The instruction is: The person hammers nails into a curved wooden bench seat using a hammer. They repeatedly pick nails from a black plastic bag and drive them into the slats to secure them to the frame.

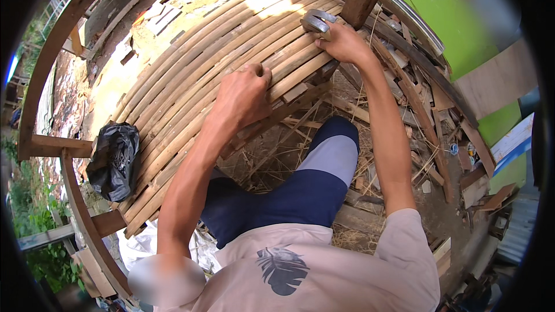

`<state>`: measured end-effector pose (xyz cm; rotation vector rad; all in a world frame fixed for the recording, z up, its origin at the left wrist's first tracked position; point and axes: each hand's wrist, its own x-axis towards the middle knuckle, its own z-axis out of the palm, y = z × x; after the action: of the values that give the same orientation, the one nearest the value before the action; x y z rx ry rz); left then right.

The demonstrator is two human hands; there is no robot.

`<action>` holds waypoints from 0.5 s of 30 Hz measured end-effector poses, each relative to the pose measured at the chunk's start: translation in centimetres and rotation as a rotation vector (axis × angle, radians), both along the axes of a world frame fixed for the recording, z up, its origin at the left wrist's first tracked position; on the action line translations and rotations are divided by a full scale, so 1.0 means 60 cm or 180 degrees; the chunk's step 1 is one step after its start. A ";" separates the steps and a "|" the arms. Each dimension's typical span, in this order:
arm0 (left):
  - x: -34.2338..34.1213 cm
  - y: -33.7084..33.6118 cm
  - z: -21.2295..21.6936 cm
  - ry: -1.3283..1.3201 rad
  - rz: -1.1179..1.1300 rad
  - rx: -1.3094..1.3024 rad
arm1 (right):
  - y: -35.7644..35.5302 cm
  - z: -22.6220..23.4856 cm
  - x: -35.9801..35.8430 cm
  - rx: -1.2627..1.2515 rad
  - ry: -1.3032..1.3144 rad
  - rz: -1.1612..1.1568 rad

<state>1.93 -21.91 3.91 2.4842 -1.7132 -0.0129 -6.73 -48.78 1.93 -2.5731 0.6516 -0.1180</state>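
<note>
Long, narrow wooden slats [191, 86] lie side by side in front of me, forming a slightly gapped surface. My left hand [243, 95] rests on the near slats around their middle, its fingers curled in a pinch. Whatever those fingers hold, if anything, is too small to make out. Further right, at the far end of the slats, my right hand [341, 43] is wrapped round a shiny grey tool with a curved, ring-like head [317, 21]. The tool sits just above the slats, and my palm hides its handle.
A crumpled black plastic bag [115, 162] sits on the slats' left end. Wooden frame posts [358, 6] rise at the right end, and a curved-looking rail [34, 81] runs along the left. Straw and scrap wood [358, 219] litter the ground. A green wall [416, 11] stands at right.
</note>
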 end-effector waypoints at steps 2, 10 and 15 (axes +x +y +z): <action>0.002 0.006 0.001 0.0005 -0.0047 -0.0043 | 0.003 -0.002 0.002 -0.0036 -0.0026 -0.0042; -0.003 0.004 -0.023 -0.0363 -0.0004 -0.0146 | 0.009 -0.001 -0.010 -0.0052 -0.0395 0.0091; 0.003 -0.004 0.025 0.0196 -0.0074 0.0434 | -0.026 -0.032 -0.023 0.0208 -0.0485 -0.0204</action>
<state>2.11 -22.17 5.39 2.5289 -1.7723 -0.2130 -8.10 -50.35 0.03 -2.4528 0.6691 -0.3058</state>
